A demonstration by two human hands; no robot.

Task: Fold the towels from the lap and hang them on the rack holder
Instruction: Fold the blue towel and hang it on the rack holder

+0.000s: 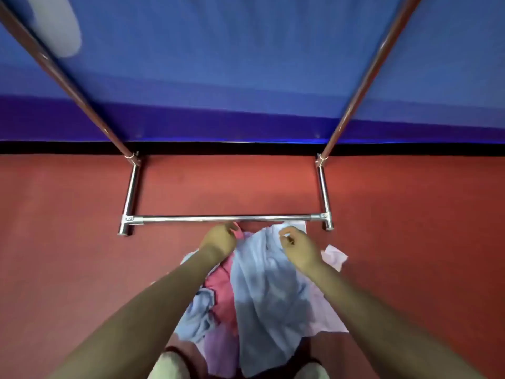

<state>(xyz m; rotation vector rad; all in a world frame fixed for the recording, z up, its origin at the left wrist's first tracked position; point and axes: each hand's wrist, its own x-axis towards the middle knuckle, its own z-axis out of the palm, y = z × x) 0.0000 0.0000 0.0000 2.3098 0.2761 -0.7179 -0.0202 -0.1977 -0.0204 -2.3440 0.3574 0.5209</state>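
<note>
A light blue towel [269,291] lies spread lengthwise over a heap of towels on my lap. My left hand [218,237] grips its far left corner with curled fingers. Its far right corner is pinched by my right hand [296,246]. Under it lie a pink towel [222,292], a second light blue towel [196,315], a lilac one [218,348] and a pale pink one [334,254]. The chrome rack [226,218] stands on the floor just beyond my hands, its low crossbar bare and its two uprights rising out of view.
Red floor [82,242] surrounds the rack and my lap. A blue wall [246,64] with a black skirting strip stands right behind the rack. A pale blurred shape [58,26] shows at the top left.
</note>
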